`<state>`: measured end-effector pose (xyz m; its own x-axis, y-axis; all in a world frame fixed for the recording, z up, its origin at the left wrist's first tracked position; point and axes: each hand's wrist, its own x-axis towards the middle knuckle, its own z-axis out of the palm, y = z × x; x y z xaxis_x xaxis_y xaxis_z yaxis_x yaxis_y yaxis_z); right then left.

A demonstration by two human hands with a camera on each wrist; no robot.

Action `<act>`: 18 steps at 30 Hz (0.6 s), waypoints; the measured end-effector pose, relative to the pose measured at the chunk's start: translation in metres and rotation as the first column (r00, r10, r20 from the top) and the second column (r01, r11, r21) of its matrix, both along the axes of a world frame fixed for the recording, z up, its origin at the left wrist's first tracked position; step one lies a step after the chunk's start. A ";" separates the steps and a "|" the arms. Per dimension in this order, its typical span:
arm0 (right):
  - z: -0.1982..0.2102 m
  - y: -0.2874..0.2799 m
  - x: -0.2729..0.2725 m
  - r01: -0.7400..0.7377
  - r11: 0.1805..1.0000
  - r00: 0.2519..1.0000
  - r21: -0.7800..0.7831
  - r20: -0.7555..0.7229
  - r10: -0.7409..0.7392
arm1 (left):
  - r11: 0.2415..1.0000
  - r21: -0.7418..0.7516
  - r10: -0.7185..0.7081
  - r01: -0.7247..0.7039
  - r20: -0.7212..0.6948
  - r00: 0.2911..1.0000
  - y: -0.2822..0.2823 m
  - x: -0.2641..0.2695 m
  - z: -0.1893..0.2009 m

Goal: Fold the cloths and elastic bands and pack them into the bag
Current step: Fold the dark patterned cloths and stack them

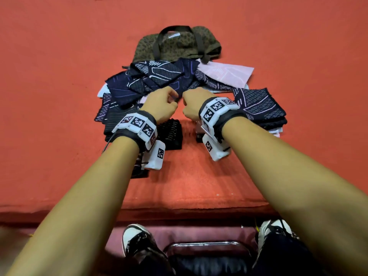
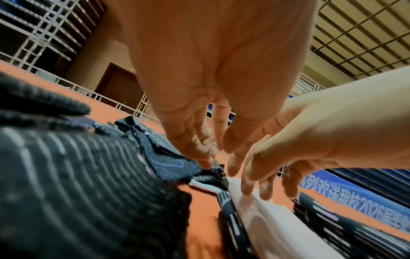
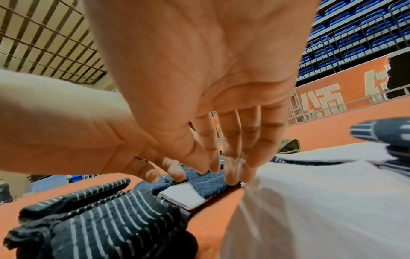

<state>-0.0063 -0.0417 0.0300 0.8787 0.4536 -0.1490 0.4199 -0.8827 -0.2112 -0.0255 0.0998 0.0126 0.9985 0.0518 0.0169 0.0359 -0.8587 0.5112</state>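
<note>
From the head view, both hands, left [image 1: 162, 105] and right [image 1: 196, 103], were seen clenched over the cloths [image 1: 151, 80] heaped near the bag [image 1: 177, 44] on the table [image 1: 59, 76].

In the left wrist view, a dark cloth's edge [image 2: 213, 172] was pinched by the left fingertips [image 2: 205, 163].

In the right wrist view, the same soft, limp cloth [image 3: 208, 184] was pinched by the right fingertips [image 3: 230, 175]; corners were judged the best hold.

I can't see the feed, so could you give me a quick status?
Both hands, left and right, pinching navy cloth. Bag beyond pile, unpacked. Nothing blocking.
</note>
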 end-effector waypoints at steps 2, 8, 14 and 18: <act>0.000 0.006 0.005 -0.003 1.000 1.000 0.013 0.010 0.003 | 0.998 0.062 0.027 -0.025 -0.024 0.999 0.013 0.004 0.004; -0.003 0.023 0.023 0.015 0.999 1.000 0.038 0.021 -0.016 | 0.973 0.225 0.070 -0.041 -0.124 0.990 0.039 0.020 0.001; -0.017 0.035 0.040 0.014 0.999 0.999 0.052 0.047 -0.016 | 0.952 0.303 0.085 -0.030 -0.169 0.982 0.047 0.037 -0.006; -0.026 0.042 0.049 0.033 0.998 0.999 0.044 0.035 -0.035 | 0.957 0.290 0.075 -0.019 -0.185 0.980 0.051 0.048 -0.013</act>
